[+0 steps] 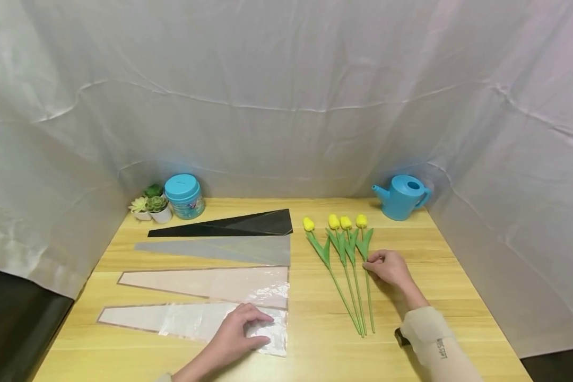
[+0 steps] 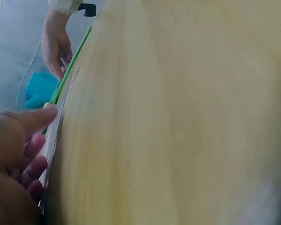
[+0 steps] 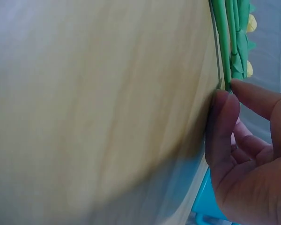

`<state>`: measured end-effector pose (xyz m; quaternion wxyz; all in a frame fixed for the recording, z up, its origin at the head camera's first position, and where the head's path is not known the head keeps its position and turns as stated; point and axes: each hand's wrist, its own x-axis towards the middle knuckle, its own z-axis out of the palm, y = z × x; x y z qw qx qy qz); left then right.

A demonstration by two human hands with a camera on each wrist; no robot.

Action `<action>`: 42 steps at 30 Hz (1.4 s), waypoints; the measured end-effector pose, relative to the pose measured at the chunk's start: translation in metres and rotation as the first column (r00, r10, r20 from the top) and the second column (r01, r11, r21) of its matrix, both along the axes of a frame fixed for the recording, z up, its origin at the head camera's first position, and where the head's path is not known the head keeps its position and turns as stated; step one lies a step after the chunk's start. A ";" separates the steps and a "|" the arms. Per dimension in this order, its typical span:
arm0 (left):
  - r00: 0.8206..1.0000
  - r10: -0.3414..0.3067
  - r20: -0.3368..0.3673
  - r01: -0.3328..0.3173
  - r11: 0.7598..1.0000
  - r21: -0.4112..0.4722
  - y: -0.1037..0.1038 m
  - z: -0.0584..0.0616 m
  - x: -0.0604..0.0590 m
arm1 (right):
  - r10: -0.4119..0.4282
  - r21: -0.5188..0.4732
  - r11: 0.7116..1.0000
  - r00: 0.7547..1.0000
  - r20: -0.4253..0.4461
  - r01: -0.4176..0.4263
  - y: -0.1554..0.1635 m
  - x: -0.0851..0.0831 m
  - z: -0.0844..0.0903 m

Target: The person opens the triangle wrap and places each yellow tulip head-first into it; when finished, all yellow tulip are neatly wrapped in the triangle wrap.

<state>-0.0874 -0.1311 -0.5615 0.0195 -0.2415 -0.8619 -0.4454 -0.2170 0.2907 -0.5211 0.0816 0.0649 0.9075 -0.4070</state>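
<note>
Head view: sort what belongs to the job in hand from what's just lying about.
Likely part of the job:
Rightmost yellow tulip, its stem pinched by the right hand
Three other yellow tulips
Nearest, whitish tapered sleeve, below the left hand
Pink sleeve, grey sleeve, black sleeve

Probably just lying about:
Blue watering can
Blue-lidded jar
Potted succulents

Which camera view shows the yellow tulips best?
The head view: all four yellow tulips lie spread out there, blooms to stem ends. The right wrist view shows only leaves, partial stems and two blooms beyond the right hand; the left wrist view, a thin green streak partly behind the left hand.
</note>
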 end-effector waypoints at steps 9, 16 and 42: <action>0.999 0.042 -0.024 -0.044 0.995 -0.087 0.004 -0.005 0.000 | -0.039 -0.076 0.996 0.998 0.043 0.042 -0.006 0.000 0.004; 0.997 0.070 -0.028 -0.071 0.995 -0.074 0.005 -0.006 0.001 | -0.051 -0.071 0.996 0.997 0.056 0.055 -0.005 0.000 0.003; 0.981 0.068 0.180 -0.103 0.976 0.193 0.003 -0.004 -0.004 | -0.075 -0.123 0.989 0.992 0.105 0.088 -0.002 -0.002 0.003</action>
